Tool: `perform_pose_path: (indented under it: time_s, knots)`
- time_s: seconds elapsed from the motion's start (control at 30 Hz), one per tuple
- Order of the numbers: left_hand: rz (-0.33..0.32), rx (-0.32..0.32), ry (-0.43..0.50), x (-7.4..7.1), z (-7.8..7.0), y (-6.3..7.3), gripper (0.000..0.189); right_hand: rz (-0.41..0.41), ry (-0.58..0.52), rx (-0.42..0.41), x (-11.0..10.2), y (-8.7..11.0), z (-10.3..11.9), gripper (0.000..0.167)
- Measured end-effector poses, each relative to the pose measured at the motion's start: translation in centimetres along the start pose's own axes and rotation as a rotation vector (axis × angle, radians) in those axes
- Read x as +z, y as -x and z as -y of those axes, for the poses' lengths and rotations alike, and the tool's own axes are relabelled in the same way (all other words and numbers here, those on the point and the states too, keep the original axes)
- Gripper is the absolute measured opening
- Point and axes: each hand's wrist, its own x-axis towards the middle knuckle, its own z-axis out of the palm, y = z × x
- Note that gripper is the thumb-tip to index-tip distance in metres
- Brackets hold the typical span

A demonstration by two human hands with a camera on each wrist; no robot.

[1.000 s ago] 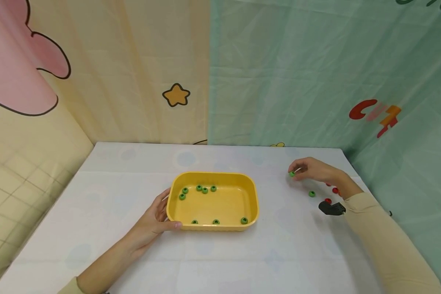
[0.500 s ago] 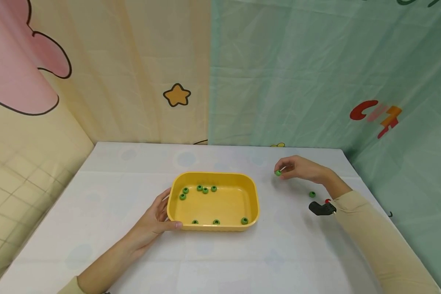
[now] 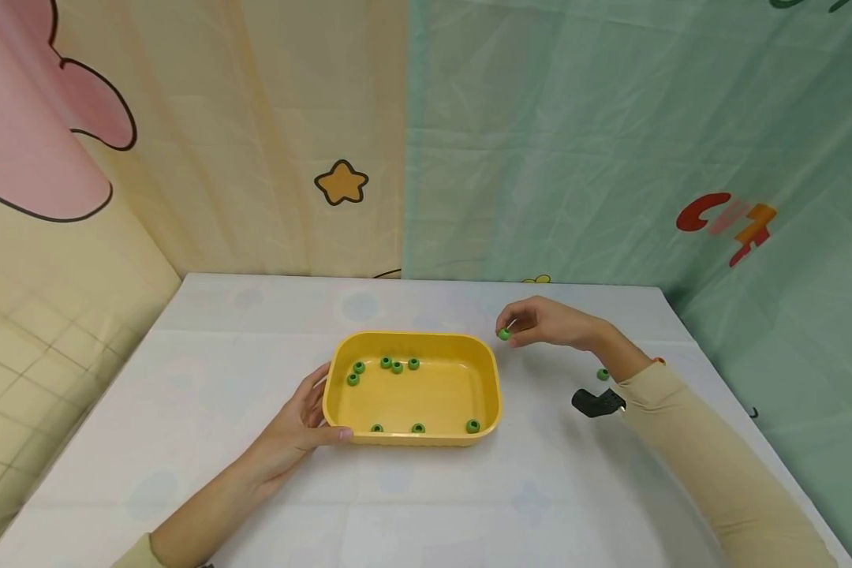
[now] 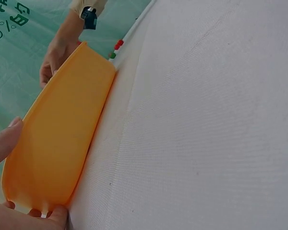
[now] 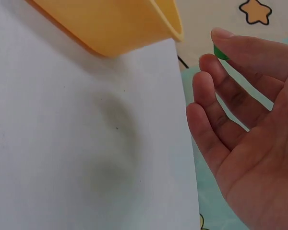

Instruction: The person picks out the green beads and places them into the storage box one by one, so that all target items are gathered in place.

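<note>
A yellow rectangular tray (image 3: 426, 402) stands on the table with several green beads (image 3: 396, 368) inside, some along the back and others by the front wall. My left hand (image 3: 305, 422) grips its left end, the thumb over the front rim and the fingers around the side. In the left wrist view, fingertips (image 4: 59, 214) curl at the tray's lower edge. Just off the tray's back right corner, my right hand (image 3: 550, 322) pinches one green bead (image 3: 504, 334) between thumb and fingers, above the table. The right wrist view shows that bead (image 5: 220, 53) mostly hidden behind the thumb.
Another green bead (image 3: 603, 375) lies on the white table (image 3: 539, 489) at the right. Red beads (image 4: 118, 45) show near it in the left wrist view, largely covered by my right arm in the head view. A black wrist camera (image 3: 598, 403) hangs from the right sleeve. Curtains border the table.
My right hand has moved left with the green bead, from the right side of the table to beside the tray. The left hand and the tray have stayed in place.
</note>
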Motion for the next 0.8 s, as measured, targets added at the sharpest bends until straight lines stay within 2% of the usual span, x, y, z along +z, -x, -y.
perform_pose_path:
  time_s: [0.23,0.53,0.8]
  knots:
    - [-0.013,-0.008,-0.001,0.0,-0.1,0.0,0.108,0.050,0.012,-0.066,1.0,-1.3,1.3,0.020]
    - [-0.010,-0.003,-0.002,-0.1,0.0,0.1,0.109,0.116,0.019,-0.107,2.5,-3.1,3.6,0.025]
    - [0.000,0.008,0.006,0.0,-0.1,0.1,0.108,0.136,0.036,-0.135,3.4,-4.8,4.9,0.023]
